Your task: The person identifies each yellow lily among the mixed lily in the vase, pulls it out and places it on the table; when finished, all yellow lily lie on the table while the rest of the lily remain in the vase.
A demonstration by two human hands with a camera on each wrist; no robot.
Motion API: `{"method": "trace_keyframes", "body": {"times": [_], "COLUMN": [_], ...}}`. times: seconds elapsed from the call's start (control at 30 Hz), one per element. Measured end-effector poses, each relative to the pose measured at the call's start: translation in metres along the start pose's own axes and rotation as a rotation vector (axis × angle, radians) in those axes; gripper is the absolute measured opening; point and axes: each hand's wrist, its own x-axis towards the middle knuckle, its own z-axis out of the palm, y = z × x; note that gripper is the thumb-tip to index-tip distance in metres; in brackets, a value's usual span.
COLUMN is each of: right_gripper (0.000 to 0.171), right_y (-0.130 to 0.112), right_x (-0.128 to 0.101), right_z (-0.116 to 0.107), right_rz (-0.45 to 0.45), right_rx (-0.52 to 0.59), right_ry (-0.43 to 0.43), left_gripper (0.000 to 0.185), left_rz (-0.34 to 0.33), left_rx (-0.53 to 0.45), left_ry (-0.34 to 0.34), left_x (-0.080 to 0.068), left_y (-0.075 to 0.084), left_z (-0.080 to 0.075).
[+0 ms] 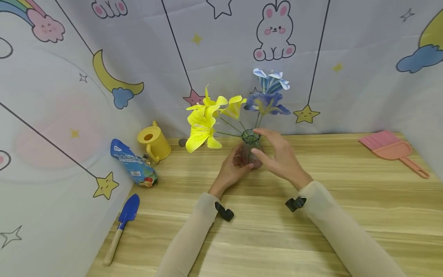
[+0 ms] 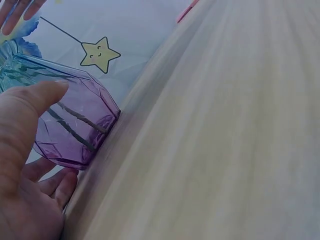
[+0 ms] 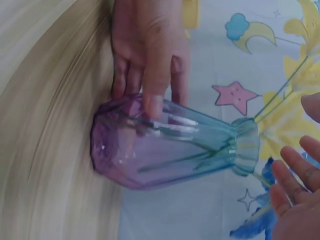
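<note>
The left hand [image 1: 231, 168] is wrapped round the lower body of a faceted glass vase [image 1: 250, 152], thumb [image 2: 37, 100] pressed on one facet and fingers [image 3: 155, 87] curled behind. The right hand [image 1: 279, 156] is held released, its fingers straight beside the rim, apparently not gripping. Past the fingertips, paper lilies [image 1: 204, 121] and blue paper flowers [image 1: 268, 96] rise from the neck. The vase stands on the wooden table [image 1: 311, 231]. The glass is judged smooth, brittle and top-heavy; it is best held low on the wide body.
</note>
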Motion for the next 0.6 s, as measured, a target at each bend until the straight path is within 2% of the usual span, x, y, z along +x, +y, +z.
{"method": "trace_keyframes", "body": {"times": [0.37,0.6], "right_gripper": [0.047,0.041], "right_y": [-0.002,-0.008], "right_x": [0.015,0.025], "right_z": [0.018,0.027], "right_rz": [-0.012,-0.017], "right_rx": [0.030,0.062], "right_ry": [-0.018,-0.036], "left_gripper": [0.084,0.075], "left_rz": [-0.005,0.016], "left_rx": [0.019,0.010], "left_ry": [-0.013,-0.001], "left_x": [-0.002,-0.002], "left_y": [-0.002,-0.006], "left_z": [-0.001,0.000]}}
